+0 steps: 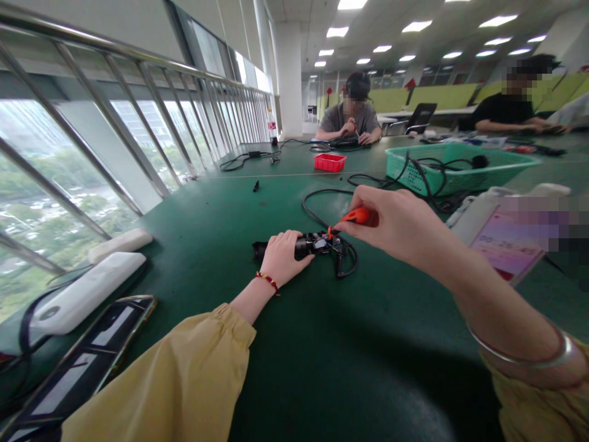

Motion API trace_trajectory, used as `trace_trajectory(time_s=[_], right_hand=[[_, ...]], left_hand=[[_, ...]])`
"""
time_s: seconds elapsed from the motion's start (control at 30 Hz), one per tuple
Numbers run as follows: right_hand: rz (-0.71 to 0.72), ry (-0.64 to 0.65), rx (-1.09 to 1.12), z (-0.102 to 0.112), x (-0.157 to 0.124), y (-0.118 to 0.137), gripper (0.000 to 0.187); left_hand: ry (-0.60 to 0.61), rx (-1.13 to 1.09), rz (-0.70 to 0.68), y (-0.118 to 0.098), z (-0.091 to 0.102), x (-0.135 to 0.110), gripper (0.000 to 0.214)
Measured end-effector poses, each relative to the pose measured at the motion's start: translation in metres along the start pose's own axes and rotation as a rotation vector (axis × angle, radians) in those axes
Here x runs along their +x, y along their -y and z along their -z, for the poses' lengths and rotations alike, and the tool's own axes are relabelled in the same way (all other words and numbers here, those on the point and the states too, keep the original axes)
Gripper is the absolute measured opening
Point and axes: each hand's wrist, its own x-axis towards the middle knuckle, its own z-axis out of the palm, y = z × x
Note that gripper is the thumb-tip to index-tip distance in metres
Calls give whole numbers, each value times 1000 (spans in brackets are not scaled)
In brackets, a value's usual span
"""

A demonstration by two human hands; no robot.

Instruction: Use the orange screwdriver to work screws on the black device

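On the green tabletop my left hand (284, 255) is wrapped over a black cylindrical device (304, 247), holding it down on its side. Its right end is opened up, with a small board and coloured wires (326, 242) exposed. Above that end, my right hand (391, 218) pinches an orange-and-black screwdriver (356, 215). The tool slants down to the left, and its tip is over the wiring; whether it touches is too small to tell. A black cord (352, 261) loops from the device's right end.
Beyond the device are a red tray (329, 162) and a green basket (460, 169) with black cords. A phone (506, 239) stands at right. White power strips (89, 294) and a dark framed panel (96, 356) lie left, near a metal railing (151, 61). Two people (352, 116) work farther back.
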Motion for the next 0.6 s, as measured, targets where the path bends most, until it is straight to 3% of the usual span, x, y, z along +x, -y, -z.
trace_trajectory(time_s=[0.1,0.2,0.3,0.37,0.47,0.6], right_hand=[[-71,-21,-3,0,0,1,28],[26,5,67,1,0,0,11],[110,40,87,3,1,-1,13],[44,32,30,3,0,-2,11],[-77,4,-53,2,0,-2,26],[54,1,30,1,0,-4,8]], left_hand=[[2,-9,3,-1,0,0,36],[7,-12,10,-1,1,0,36],[9,-14,13,0,2,0,37],[7,-15,10,0,2,0,37],[6,-5,3,0,1,0,37],[4,-3,7,0,1,-1,37]])
